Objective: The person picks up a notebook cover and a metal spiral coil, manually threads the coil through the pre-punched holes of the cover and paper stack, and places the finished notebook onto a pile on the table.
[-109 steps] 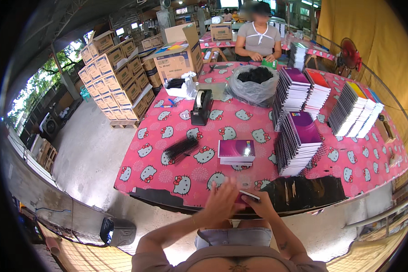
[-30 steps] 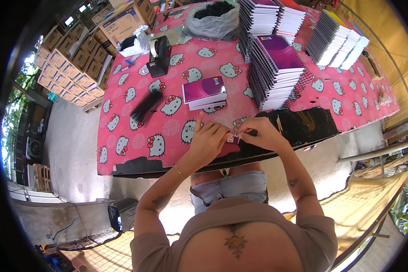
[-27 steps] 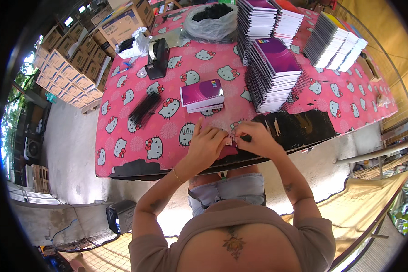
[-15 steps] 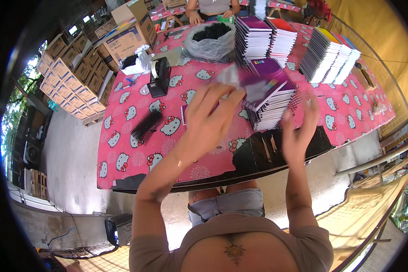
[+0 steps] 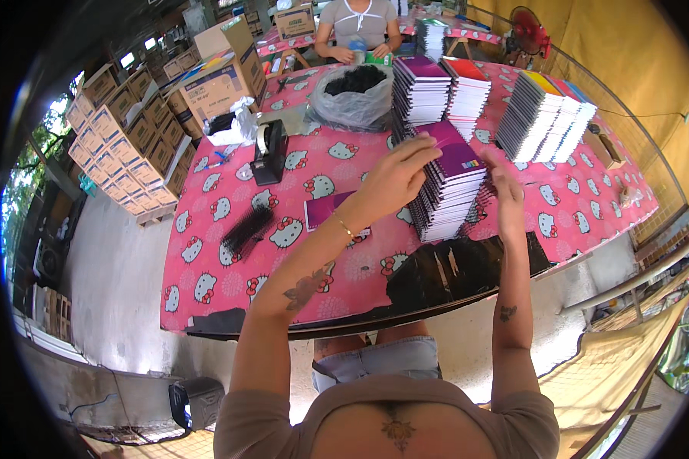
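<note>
A stack of purple spiral notebooks (image 5: pixel 445 200) stands at the table's near middle, its top purple notebook (image 5: pixel 458 157) lying cover up. My left hand (image 5: pixel 400 177) is at the stack's left side, its fingers stretched over the edge of the top cover; whether they press on it I cannot tell. Beside the right edge my right hand (image 5: pixel 507 197) is raised, fingers apart and holding nothing. Under my left forearm lies a flat purple cover or notebook (image 5: pixel 321 213), partly hidden. A bundle of black spiral bindings (image 5: pixel 249 231) rests farther left.
Behind stand taller notebook stacks (image 5: pixel 421 92) and, at right, another group (image 5: pixel 540 118). A clear plastic bag of black coils (image 5: pixel 352 96) and a black tape dispenser (image 5: pixel 269 153) sit on the pink table (image 5: pixel 344 268). A co-worker (image 5: pixel 360 34) sits opposite; cartons (image 5: pixel 122 145) are piled left.
The blurred purple notebook over the stack now lies flat on top. My left hand has moved right and up onto its edge; my right hand has come down slightly beside the stack.
</note>
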`<state>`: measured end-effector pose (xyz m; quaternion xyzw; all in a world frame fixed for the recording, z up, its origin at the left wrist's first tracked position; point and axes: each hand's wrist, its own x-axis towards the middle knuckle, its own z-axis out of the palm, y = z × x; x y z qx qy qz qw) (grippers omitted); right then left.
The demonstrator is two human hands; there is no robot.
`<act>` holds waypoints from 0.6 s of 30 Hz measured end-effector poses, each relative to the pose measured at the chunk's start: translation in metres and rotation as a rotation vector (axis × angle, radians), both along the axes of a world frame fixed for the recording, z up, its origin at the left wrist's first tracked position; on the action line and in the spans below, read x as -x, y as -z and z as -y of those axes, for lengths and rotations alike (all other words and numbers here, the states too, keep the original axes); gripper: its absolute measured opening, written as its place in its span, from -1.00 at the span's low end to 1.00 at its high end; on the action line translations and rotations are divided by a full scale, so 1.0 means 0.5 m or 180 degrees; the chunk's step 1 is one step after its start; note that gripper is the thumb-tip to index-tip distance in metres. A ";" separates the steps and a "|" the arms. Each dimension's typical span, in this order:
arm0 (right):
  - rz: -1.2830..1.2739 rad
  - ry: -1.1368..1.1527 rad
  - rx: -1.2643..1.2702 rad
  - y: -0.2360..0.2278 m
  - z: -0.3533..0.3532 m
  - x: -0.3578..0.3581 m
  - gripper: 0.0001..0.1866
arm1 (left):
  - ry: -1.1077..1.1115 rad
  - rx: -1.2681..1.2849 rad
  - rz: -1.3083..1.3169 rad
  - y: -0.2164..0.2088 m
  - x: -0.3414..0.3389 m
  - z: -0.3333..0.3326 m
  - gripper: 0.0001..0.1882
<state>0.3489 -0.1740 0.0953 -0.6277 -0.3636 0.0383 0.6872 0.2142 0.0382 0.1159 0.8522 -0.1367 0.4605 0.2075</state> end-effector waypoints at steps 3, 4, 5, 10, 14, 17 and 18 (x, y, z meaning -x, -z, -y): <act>0.0530 0.0964 -0.0038 -0.011 0.069 0.066 -0.51 | -0.0457 0.0366 -0.0315 0.037 0.108 -0.045 -0.67; 0.0745 0.1302 -0.0102 -0.006 0.104 0.083 -0.51 | -0.0666 0.0568 -0.0752 0.056 0.163 -0.069 -0.65; 0.1011 0.1530 -0.0421 0.011 0.131 0.097 -0.61 | -0.0963 0.0075 -0.0920 0.086 0.219 -0.099 -0.65; 0.1453 0.0318 -0.0144 0.051 0.086 0.241 -0.73 | -0.1436 -0.0720 -0.1092 0.223 0.331 -0.141 -0.71; 0.0634 -0.0270 -0.0319 0.105 -0.032 0.290 -0.65 | -0.1104 -0.0162 -0.0965 0.150 0.326 -0.077 -0.68; 0.0035 -0.0770 0.0120 0.200 -0.085 0.298 -0.65 | -0.0690 -0.0113 -0.1174 0.189 0.342 0.001 -0.64; -0.0177 -0.0944 0.0344 0.233 -0.092 0.301 -0.65 | -0.0647 -0.0169 -0.1483 0.215 0.349 0.023 -0.62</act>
